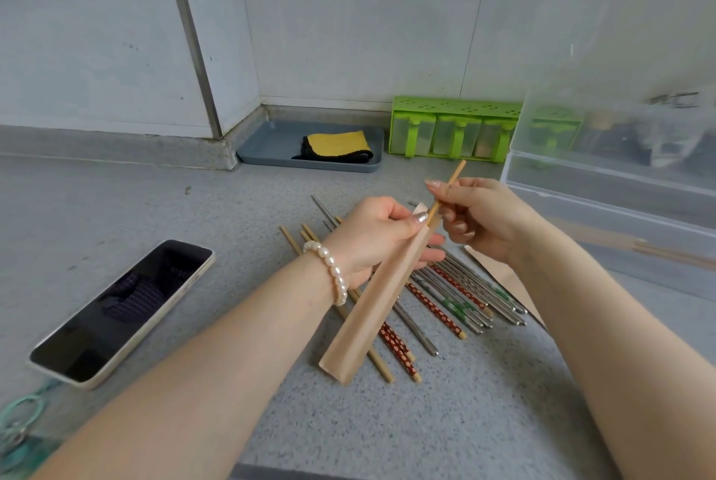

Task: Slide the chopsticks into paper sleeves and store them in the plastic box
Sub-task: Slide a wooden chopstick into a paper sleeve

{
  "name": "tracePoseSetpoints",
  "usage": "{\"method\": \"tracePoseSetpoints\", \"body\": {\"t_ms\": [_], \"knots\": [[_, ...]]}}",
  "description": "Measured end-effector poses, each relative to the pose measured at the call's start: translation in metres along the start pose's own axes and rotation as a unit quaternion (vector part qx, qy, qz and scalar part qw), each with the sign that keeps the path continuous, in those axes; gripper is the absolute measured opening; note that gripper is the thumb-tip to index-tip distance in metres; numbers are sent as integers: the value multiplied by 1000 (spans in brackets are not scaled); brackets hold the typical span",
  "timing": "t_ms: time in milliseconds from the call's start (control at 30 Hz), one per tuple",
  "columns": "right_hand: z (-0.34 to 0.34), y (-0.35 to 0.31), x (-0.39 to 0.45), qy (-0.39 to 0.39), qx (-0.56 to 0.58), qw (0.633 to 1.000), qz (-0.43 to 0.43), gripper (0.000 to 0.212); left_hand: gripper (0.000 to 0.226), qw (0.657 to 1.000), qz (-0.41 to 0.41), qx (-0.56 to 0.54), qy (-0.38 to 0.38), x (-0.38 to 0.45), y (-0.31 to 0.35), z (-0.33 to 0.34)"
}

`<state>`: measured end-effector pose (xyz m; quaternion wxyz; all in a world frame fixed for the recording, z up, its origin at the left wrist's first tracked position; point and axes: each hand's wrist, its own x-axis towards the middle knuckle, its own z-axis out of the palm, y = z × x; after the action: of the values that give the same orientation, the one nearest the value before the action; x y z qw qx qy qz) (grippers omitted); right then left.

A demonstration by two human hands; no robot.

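Now, left hand: my left hand (pixel 372 235) is closed around the upper part of a paper sleeve (pixel 381 291), thumb pressed on its open mouth, fingers wrapped behind it.
Left wrist: a pearl bracelet (pixel 331 270) sits on it.
Paper sleeve: tan, held slanting above the tabletop (pixel 162 208), mouth up toward my right hand, closed end low and toward me.
Right hand: my right hand (pixel 478 216) pinches a bamboo chopstick (pixel 453 179) between thumb and fingers; the grip is narrow, closed on the stick.
Bamboo chopstick: its lower end is inside the sleeve's mouth, its upper end sticks out past my fingers, tilted away and to the right.
Loose chopsticks: a pile of chopsticks (pixel 445 297) lies flat on the tabletop under both hands; plain wooden ones to the left, red patterned and metal ones to the right, fanned out and overlapping.
Spare sleeves: more tan paper (pixel 503 278) lies on the tabletop beside the pile, partly hidden by my right forearm.
Plastic box: a clear plastic box (pixel 604 204) stands at the right, well apart from the pile; something long and tan shows blurred through its wall.
Phone: a phone (pixel 124 309) lies screen-up at the left.
Back of tabletop: a grey tray (pixel 267 150) with a yellow-and-black cloth (pixel 337 146), and beside it a green condiment rack (pixel 453 130) against the wall.
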<state>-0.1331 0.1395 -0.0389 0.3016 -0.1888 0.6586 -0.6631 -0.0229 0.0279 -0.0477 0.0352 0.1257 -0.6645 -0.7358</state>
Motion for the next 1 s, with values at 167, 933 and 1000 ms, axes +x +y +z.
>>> {"method": "tracePoseSetpoints", "body": {"t_ms": [167,933,1000], "knots": [[3,1,-1,-22,-8,1000,7,21,6,1000,3,3,15,1,0,-1],[63,14,-26,-130,-481,855,-142,19,8,990,58,-37,124,-10,37,-86],[79,21,-30,-151,-529,827,-118,29,7,989,58,-14,137,-9,35,-90]]}}
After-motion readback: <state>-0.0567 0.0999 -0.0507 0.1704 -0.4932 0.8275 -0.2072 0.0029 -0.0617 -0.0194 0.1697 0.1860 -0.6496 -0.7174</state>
